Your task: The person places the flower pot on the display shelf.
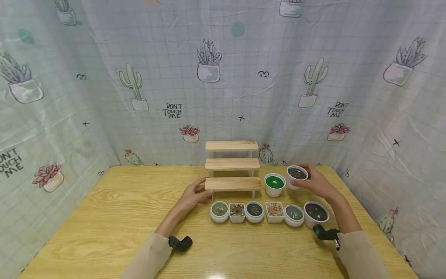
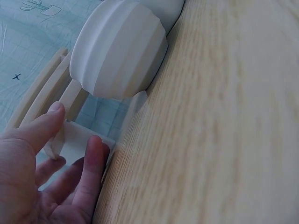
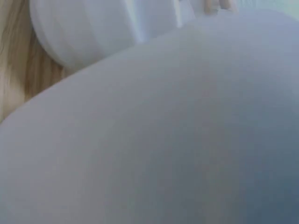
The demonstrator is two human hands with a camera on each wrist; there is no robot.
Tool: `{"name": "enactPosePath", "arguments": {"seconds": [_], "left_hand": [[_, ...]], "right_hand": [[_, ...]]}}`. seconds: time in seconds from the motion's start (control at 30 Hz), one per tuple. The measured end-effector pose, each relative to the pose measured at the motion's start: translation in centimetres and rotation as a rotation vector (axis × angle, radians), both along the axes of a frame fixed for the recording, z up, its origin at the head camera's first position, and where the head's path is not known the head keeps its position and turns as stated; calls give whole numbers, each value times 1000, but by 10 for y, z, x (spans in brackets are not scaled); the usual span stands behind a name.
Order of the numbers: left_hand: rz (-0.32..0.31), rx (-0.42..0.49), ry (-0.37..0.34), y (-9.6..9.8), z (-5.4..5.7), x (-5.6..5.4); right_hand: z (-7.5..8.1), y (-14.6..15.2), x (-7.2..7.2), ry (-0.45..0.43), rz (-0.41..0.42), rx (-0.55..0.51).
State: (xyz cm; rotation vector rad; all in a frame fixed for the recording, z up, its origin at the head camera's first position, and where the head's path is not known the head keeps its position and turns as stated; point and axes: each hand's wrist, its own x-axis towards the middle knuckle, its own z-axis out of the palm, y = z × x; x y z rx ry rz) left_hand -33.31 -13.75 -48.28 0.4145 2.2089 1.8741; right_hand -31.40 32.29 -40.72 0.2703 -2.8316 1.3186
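Observation:
A three-tier wooden stand (image 1: pixel 232 184) with pale support panels stands at the back of the table. My left hand (image 1: pixel 193 196) grips the left end of its lowest step; in the left wrist view my thumb lies by the step's end and my fingers curl at the white panel (image 2: pixel 83 142). My right hand (image 1: pixel 316 181) holds a round white pot (image 1: pixel 296 174) with a dark top, thumb on the near side and fingers round the far right. Just left of it is a white pot with a green top (image 1: pixel 275 182). Large pale surfaces fill the right wrist view and hide that hand.
In front of the stand runs a row of small white pots, among them a green-topped one (image 1: pixel 219 210), square ones with pebbles (image 1: pixel 275 210) and a larger dark-topped one (image 1: pixel 316 214) near my right forearm. A printed curtain (image 1: pixel 223 97) hangs behind the wooden table (image 1: pixel 146 193).

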Motion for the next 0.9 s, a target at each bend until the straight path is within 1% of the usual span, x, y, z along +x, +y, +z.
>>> {"name": "enactPosePath", "arguments": {"seconds": [0.27, 0.43, 0.67, 0.9], "left_hand": [[9, 2, 3, -1, -1, 0], [12, 9, 0, -1, -2, -1], [11, 11, -1, -1, -4, -1], [17, 12, 1, -1, -3, 0]], "right_hand": [[15, -5, 8, 24, 15, -54], [24, -7, 12, 27, 26, -66], [26, -13, 16, 39, 29, -64], [30, -20, 17, 70, 69, -99]]}}
